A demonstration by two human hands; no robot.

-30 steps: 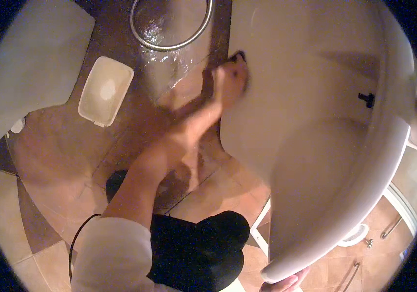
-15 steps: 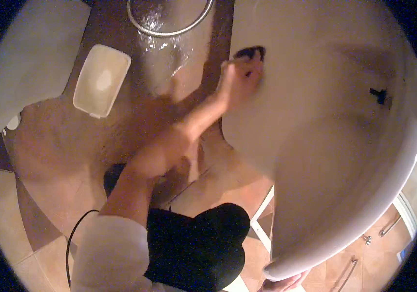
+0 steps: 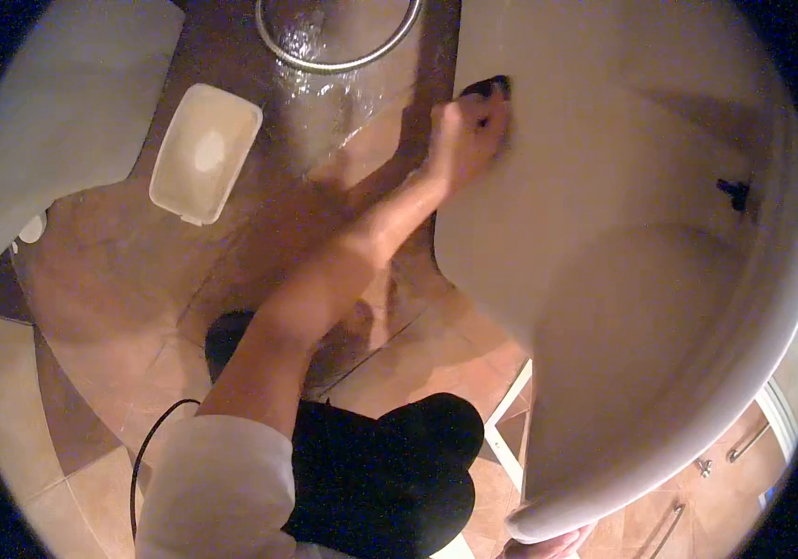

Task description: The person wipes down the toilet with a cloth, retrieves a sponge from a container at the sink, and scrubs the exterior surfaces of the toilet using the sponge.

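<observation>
A large white tub (image 3: 604, 307) with a curved rim is tilted on its side at the right. My left hand (image 3: 472, 135) reaches across from the white sleeve at the lower left. Its fingers are closed round a small dark object (image 3: 485, 88), pressed against the tub's pale wall; the hand is slightly blurred and covers most of the object. At the bottom right, my right hand (image 3: 553, 543) grips the tub's lower rim, with only part of its fingers showing. A small black fitting (image 3: 735, 194) sits on the tub's far side.
A pale rectangular plastic container (image 3: 206, 154) stands on the wet tiled floor at the upper left. A metal shower hose (image 3: 343, 67) loops at the top over shiny water. My black-clothed legs (image 3: 390, 466) are below. Metal bars (image 3: 747, 443) show at the lower right.
My left hand has slid a little way up the tub wall with the dark object. The whole view has shifted slightly. My right hand stays at the rim.
</observation>
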